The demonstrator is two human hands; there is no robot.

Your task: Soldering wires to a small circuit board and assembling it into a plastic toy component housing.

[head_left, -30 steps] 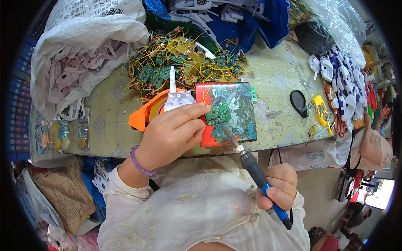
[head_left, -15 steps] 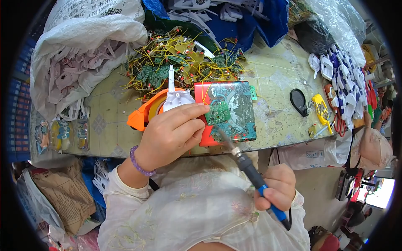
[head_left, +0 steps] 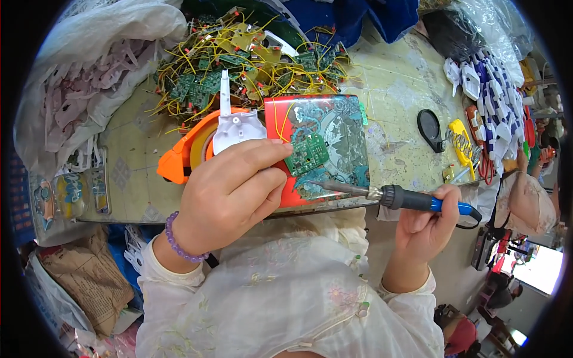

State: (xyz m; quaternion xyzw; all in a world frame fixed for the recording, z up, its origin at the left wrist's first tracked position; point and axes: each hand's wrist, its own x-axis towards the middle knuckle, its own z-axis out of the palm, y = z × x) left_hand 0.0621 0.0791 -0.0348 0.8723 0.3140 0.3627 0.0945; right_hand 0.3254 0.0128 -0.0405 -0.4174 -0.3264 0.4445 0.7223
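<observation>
My left hand [head_left: 224,194], with a purple bead bracelet at its wrist, pinches the left edge of a small green circuit board [head_left: 309,156]. The board lies over a red box [head_left: 276,119] whose top is worn and stained. A yellow wire rises near the board's upper left corner. In my right hand [head_left: 428,227] is a soldering iron [head_left: 409,198] with a blue and black handle. It lies almost level, its tip pointing left just below the board; I cannot tell whether they touch. Beyond my left fingers stands a white plastic housing [head_left: 239,132], its lower part hidden.
An orange tape dispenser [head_left: 186,156] sits beside the housing. Wired circuit boards are heaped [head_left: 206,83] at the back. A white sack [head_left: 119,24] of plastic parts stands far left. To the right are a black oval part [head_left: 428,128], a yellow tool [head_left: 461,143] and stacked white-and-purple parts [head_left: 492,107].
My right hand has moved right and up, swinging the soldering iron from a steep slant to nearly level. My left hand keeps its pinch on the circuit board. The whole view has shifted slightly.
</observation>
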